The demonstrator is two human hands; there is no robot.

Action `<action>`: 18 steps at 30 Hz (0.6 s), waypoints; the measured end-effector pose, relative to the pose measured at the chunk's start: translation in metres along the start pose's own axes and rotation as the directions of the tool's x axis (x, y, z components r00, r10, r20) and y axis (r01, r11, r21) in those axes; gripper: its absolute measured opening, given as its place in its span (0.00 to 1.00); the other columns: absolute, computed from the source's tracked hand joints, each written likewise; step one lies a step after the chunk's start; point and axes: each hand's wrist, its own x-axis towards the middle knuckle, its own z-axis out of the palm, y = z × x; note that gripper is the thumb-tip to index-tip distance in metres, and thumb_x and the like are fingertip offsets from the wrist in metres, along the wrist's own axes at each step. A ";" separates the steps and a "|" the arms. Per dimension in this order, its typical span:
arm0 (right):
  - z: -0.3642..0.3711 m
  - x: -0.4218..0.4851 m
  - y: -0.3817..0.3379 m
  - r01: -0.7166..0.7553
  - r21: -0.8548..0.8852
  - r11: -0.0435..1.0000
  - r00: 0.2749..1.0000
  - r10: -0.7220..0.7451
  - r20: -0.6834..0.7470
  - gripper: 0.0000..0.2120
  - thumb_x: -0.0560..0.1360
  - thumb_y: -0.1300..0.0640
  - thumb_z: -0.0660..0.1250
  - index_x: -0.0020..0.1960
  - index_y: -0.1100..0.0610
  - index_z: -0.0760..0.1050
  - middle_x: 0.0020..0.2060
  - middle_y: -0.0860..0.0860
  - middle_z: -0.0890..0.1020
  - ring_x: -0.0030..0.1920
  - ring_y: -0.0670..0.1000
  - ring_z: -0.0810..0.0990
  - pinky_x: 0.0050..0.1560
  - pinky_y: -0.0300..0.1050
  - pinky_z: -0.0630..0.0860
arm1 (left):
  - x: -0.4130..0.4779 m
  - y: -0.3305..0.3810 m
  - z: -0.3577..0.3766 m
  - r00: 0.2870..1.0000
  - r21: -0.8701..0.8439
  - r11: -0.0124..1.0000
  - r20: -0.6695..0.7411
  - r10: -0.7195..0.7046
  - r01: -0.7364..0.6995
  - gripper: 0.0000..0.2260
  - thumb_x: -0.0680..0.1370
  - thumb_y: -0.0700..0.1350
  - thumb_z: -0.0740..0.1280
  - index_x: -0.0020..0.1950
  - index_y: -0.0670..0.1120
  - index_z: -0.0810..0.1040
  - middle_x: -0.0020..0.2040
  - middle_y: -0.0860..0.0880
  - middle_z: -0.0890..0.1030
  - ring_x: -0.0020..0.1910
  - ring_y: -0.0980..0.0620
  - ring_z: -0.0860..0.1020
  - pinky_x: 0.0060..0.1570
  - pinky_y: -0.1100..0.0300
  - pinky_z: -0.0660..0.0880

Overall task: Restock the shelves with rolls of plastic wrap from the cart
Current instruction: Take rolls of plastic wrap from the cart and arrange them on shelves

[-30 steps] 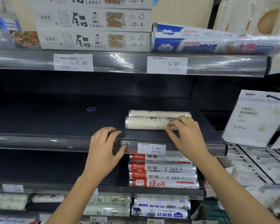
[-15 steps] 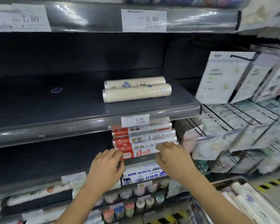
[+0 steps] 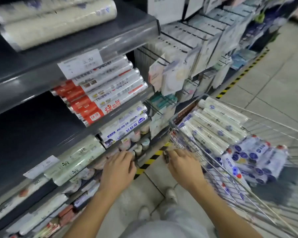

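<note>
Two cream rolls of plastic wrap (image 3: pixel 55 23) lie side by side on the dark shelf (image 3: pixel 86 47) at the top left. A wire cart (image 3: pixel 265 129) at the right holds several cream rolls (image 3: pixel 218 127) in a row and packs of blue-dotted rolls (image 3: pixel 254 158). My left hand (image 3: pixel 118 169) hovers with relaxed fingers in front of the lower shelves, holding nothing. My right hand (image 3: pixel 182 166) reaches toward the cart's near-left corner, fingers loosely bent and empty, close to the wire rim. The picture is motion-blurred.
Red-and-white rolls (image 3: pixel 100 93) and blue-labelled rolls (image 3: pixel 125 126) fill the shelves below. Pale green rolls (image 3: pixel 72 162) lie lower left. Hanging packets on hooks (image 3: pixel 187 54) stand right of the shelving. A yellow-black stripe (image 3: pixel 239 79) marks the floor. My shoes (image 3: pixel 170 194) show below.
My view swung down and right, bringing the cart into sight. Both hands left the shelf with the cream rolls, dropped past the lower shelves, and the right one moved toward the cart.
</note>
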 end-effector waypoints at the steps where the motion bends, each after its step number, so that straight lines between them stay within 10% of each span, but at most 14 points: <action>1: 0.002 -0.012 0.007 -0.050 0.002 0.999 0.999 0.050 0.000 0.10 0.76 0.55 0.63 0.53 0.53 0.81 0.45 0.49 0.82 0.47 0.54 0.82 0.47 0.47 0.77 | 0.000 0.008 0.007 0.999 -0.002 0.999 0.018 0.032 -0.032 0.09 0.76 0.49 0.62 0.50 0.48 0.80 0.47 0.51 0.80 0.46 0.48 0.79 0.43 0.52 0.76; 18: 0.011 -0.049 0.158 -0.467 0.149 0.871 0.883 0.469 0.030 0.05 0.73 0.57 0.70 0.48 0.55 0.78 0.42 0.51 0.80 0.42 0.57 0.80 0.40 0.49 0.76 | 0.089 0.137 0.067 0.946 -0.078 0.965 0.193 0.262 -0.251 0.14 0.76 0.51 0.57 0.49 0.48 0.80 0.45 0.52 0.78 0.45 0.48 0.78 0.45 0.50 0.78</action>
